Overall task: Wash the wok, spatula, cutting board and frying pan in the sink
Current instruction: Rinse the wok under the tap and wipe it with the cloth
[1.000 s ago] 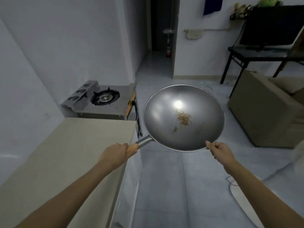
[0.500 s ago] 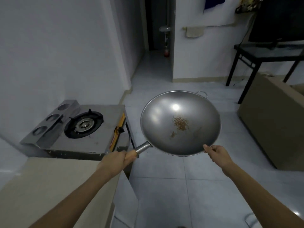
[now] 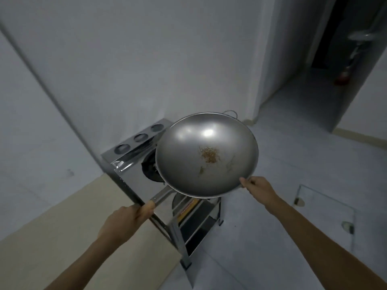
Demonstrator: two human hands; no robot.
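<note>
A large grey steel wok is held in the air in front of me, tilted, with brown food scraps stuck near its middle. My left hand grips the wooden end of its long handle at the lower left. My right hand pinches the wok's near rim on the right. A small wire loop handle shows on the wok's far rim. The wok hangs partly over a steel gas stove. No sink, spatula, cutting board or frying pan is in view.
The stove stands on a steel rack with shelves against a white wall. A beige counter adjoins it on the left. Pale tiled floor stretches right toward a dark hallway with a red cylinder.
The view has swung left and closer to the stove. The wok, gripped the same way by both hands, has moved over the stove's burner side.
</note>
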